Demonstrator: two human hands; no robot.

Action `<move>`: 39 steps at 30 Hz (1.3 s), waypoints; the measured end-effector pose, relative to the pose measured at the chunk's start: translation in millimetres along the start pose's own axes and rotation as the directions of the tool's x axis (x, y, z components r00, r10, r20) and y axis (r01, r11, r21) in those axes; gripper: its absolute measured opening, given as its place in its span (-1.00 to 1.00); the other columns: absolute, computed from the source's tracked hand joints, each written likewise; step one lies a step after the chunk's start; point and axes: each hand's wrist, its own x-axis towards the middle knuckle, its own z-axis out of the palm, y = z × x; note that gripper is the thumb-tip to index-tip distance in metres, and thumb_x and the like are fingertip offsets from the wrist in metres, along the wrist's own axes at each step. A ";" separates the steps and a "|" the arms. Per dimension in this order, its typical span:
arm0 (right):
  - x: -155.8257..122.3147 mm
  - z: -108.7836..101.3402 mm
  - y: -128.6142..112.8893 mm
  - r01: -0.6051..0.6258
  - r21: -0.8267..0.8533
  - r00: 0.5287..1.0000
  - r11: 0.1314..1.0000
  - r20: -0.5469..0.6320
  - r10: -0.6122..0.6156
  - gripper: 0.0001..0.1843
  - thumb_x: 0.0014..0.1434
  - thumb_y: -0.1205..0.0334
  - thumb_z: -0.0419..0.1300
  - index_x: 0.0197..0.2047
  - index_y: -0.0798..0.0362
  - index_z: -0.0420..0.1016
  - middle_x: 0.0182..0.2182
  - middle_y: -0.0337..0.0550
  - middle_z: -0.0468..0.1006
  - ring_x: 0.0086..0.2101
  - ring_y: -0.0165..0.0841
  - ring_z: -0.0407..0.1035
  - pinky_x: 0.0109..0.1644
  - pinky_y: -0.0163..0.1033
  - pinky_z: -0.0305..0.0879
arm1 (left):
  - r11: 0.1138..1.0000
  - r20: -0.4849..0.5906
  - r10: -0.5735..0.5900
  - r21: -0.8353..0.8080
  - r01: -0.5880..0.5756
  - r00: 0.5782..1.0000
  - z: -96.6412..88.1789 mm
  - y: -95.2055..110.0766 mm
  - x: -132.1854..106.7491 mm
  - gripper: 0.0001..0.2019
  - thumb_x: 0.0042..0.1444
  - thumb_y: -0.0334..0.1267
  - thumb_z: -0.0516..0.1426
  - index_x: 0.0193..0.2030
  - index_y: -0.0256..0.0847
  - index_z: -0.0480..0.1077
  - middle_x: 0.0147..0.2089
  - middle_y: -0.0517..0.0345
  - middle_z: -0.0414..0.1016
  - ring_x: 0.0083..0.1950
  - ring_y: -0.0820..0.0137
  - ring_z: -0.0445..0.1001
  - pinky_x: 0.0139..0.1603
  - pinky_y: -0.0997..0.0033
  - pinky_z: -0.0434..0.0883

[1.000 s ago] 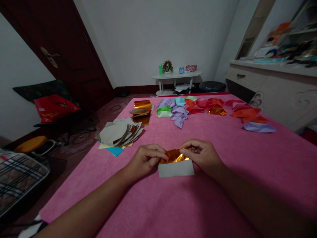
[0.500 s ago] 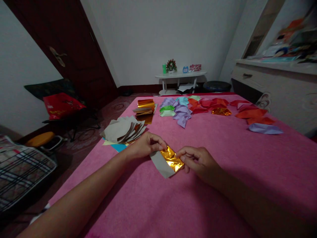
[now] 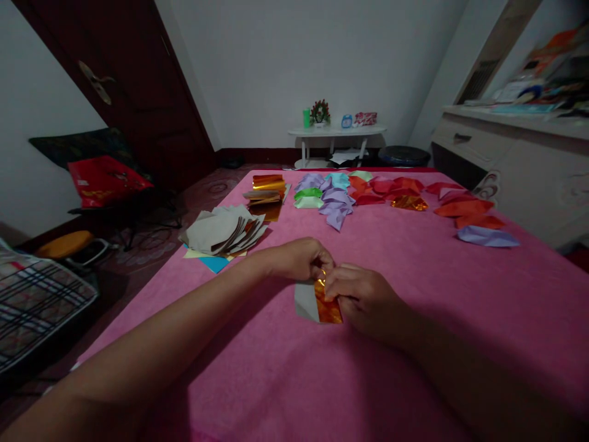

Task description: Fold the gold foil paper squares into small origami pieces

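Observation:
A folded sheet of gold foil paper (image 3: 322, 305), grey-white on its back, lies on the pink cloth (image 3: 414, 282) in front of me. My left hand (image 3: 299, 258) pinches its top edge with closed fingers. Close beside it, my right hand (image 3: 361, 294) presses and grips the paper's right side, fingers curled. The two hands touch over the paper, and only its lower part shows.
A fanned stack of grey-backed sheets (image 3: 223, 233) lies at the left, with gold foil sheets (image 3: 267, 195) behind it. Folded purple, green, red and orange paper pieces (image 3: 368, 196) run across the far side. A white side table (image 3: 338, 132) and a cabinet (image 3: 515, 159) stand beyond.
The paper has been turned from lying wide to standing narrow. Both hands have drawn together over it, the left one moving right.

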 end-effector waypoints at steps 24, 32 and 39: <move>-8.6 -14.4 -31.1 -0.223 -0.018 0.962 0.975 0.159 0.223 -0.85 -0.10 0.47 0.21 -0.47 0.06 0.34 -0.36 -0.18 0.35 -0.28 -0.32 0.24 -0.23 -0.21 0.16 | 0.908 -0.402 0.190 0.418 -0.005 0.896 64.1 32.9 -71.3 -0.80 0.17 -0.30 0.09 -0.09 -0.23 0.46 -0.09 0.00 0.50 -0.12 0.32 0.43 -0.10 0.27 0.38; -10.0 -11.2 -26.9 -0.232 0.039 0.968 0.972 0.104 0.227 -0.89 -0.04 0.47 0.19 -0.44 0.06 0.42 -0.35 -0.18 0.40 -0.27 -0.33 0.28 -0.22 -0.22 0.20 | 0.961 -0.481 0.168 0.273 -0.035 0.861 63.2 32.1 -69.6 -0.81 0.20 -0.30 0.08 -0.11 -0.15 0.50 -0.13 0.05 0.52 -0.13 0.38 0.45 -0.10 0.35 0.39; -9.5 -5.2 -20.4 -0.278 0.189 0.960 0.942 0.041 0.275 -0.81 0.01 0.50 0.15 -0.52 0.06 0.45 -0.32 -0.19 0.45 -0.28 -0.37 0.34 -0.20 -0.24 0.25 | 0.971 -0.489 0.126 0.239 -0.006 0.863 66.5 30.3 -71.4 -0.82 0.14 -0.20 0.16 -0.19 -0.19 0.53 -0.13 0.00 0.52 -0.13 0.33 0.45 -0.11 0.28 0.41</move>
